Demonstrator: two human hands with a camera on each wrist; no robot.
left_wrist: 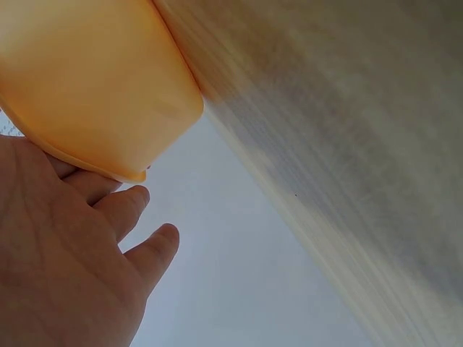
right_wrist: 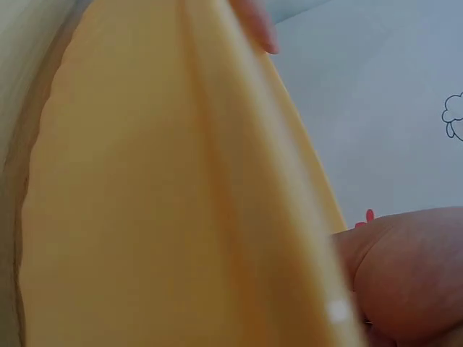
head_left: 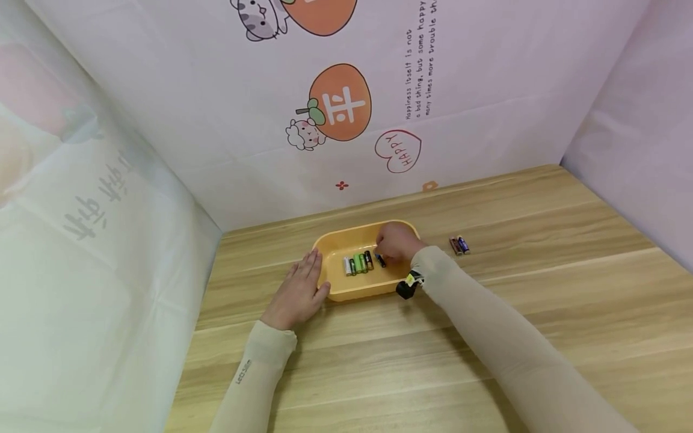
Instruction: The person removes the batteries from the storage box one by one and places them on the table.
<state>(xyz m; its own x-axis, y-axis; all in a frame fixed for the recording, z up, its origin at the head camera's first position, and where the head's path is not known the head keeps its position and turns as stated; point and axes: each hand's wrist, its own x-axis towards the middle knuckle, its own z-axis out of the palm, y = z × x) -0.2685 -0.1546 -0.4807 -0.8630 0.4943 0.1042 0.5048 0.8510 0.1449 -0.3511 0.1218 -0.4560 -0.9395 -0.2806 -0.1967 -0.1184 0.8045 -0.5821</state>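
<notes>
A yellow-orange plastic tray [head_left: 337, 240] stands on the wooden table. Inside it, several small batteries lie side by side in a row, among them a white battery [head_left: 348, 266] and a light green battery [head_left: 357, 263]. My right hand [head_left: 399, 240] reaches over the near rim into the tray's right part, its fingers curled down and pinching a dark blue battery [head_left: 381, 260], just right of the row. Against the tray's left end rests my left hand [head_left: 298, 293], fingers extended along the rim. In the left wrist view its fingertips [left_wrist: 134, 199] touch the rim from outside.
Two more batteries, a brown battery [head_left: 455, 246] and a purple-blue battery [head_left: 464, 244], lie together on the table [head_left: 520, 264] right of the tray. A printed white cloth [head_left: 260, 108] hangs behind the table, with more cloth at both sides.
</notes>
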